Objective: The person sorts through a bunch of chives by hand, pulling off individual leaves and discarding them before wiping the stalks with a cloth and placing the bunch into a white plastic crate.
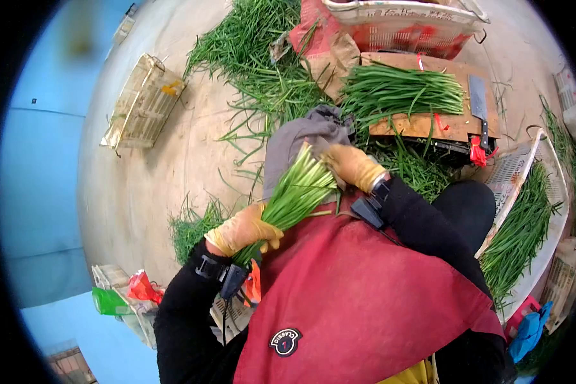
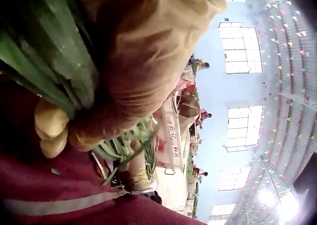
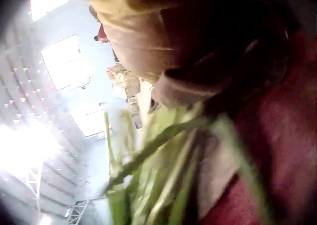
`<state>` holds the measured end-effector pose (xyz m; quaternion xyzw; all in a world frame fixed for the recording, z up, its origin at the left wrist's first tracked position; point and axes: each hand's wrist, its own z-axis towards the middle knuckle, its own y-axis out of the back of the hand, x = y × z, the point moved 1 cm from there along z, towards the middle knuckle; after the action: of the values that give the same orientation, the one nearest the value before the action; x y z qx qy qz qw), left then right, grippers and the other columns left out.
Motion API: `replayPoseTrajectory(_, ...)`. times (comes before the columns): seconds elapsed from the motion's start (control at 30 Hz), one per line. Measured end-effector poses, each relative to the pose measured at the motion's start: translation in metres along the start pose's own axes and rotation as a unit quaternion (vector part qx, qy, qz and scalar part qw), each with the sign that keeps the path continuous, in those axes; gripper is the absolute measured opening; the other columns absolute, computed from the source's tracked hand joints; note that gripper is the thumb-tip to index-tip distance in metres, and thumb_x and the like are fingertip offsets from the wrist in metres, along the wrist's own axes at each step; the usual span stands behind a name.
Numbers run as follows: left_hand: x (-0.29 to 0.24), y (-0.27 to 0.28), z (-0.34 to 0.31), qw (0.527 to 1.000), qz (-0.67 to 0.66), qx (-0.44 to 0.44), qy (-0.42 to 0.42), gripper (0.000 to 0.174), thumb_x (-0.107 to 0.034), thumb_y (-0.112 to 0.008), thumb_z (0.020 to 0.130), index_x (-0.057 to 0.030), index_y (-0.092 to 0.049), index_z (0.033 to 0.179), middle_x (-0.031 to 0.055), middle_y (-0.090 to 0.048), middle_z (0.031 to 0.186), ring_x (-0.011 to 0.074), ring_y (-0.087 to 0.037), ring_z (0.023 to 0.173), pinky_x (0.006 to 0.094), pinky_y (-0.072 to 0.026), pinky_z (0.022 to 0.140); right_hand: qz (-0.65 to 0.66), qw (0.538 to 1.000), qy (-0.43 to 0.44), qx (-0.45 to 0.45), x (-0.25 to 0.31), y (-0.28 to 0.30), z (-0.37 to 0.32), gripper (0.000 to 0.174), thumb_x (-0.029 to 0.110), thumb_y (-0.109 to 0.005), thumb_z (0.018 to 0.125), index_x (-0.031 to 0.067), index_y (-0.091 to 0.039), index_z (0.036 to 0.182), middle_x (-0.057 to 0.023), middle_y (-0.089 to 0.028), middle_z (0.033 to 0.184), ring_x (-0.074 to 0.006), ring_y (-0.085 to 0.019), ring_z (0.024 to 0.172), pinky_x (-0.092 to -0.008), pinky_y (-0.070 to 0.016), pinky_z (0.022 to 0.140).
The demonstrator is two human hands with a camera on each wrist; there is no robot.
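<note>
A bundle of long green stalks with pale ends (image 1: 299,189) lies slantwise above the red apron (image 1: 365,288). The gloved left hand (image 1: 246,229) has its fingers curled round the bundle's darker green part; in the left wrist view that hand (image 2: 143,61) grips broad green leaves (image 2: 49,51). Beside the pale ends is the gloved right hand (image 1: 353,168), its fingertips blurred. In the right wrist view the right hand (image 3: 163,51) is close against pale stalks (image 3: 163,170), its fingers partly dark and hidden, so whether it holds any cannot be told.
Cut stalks (image 1: 406,89) lie on a wooden board (image 1: 454,128) beside a knife (image 1: 478,102). A white crate (image 1: 560,211) of greens stands at the right, another crate (image 1: 400,32) at the top. Loose greens (image 1: 256,51) cover floor ahead; a crate (image 1: 144,105) stands left.
</note>
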<state>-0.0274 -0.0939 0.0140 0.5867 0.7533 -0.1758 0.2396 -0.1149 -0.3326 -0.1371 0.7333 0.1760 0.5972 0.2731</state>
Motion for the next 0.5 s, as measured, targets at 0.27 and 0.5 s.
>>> replayPoseTrajectory(0.27, 0.019, 0.003, 0.0, 0.994, -0.107, 0.021, 0.024, 0.019, -0.004, -0.068, 0.079, -0.0004, -0.061, 0.097, 0.0118, -0.066, 0.072, 0.015, -0.058, 0.052, 0.0252, -0.0444, 0.047, 0.33, 0.937, -0.005, -0.119, -0.044, 0.024, -0.008, 0.017, 0.006, -0.057, 0.091, 0.0013, -0.065, 0.105, -0.0107, -0.071, 0.097, -0.0186, -0.064, 0.087, -0.03, -0.0516, 0.081)
replayPoseTrajectory(0.5, 0.019, 0.003, 0.009, 0.991, -0.124, 0.031, 0.03, 0.024, -0.005, -0.068, 0.079, 0.0006, -0.06, 0.101, 0.0119, -0.066, 0.071, 0.0148, -0.058, 0.052, 0.0244, -0.0431, 0.046, 0.017, 0.95, 0.309, -0.03, 0.074, 0.009, -0.009, 0.019, 0.02, -0.062, 0.087, 0.0075, -0.071, 0.098, -0.0116, -0.07, 0.096, -0.0327, -0.065, 0.09, -0.04, -0.0517, 0.082)
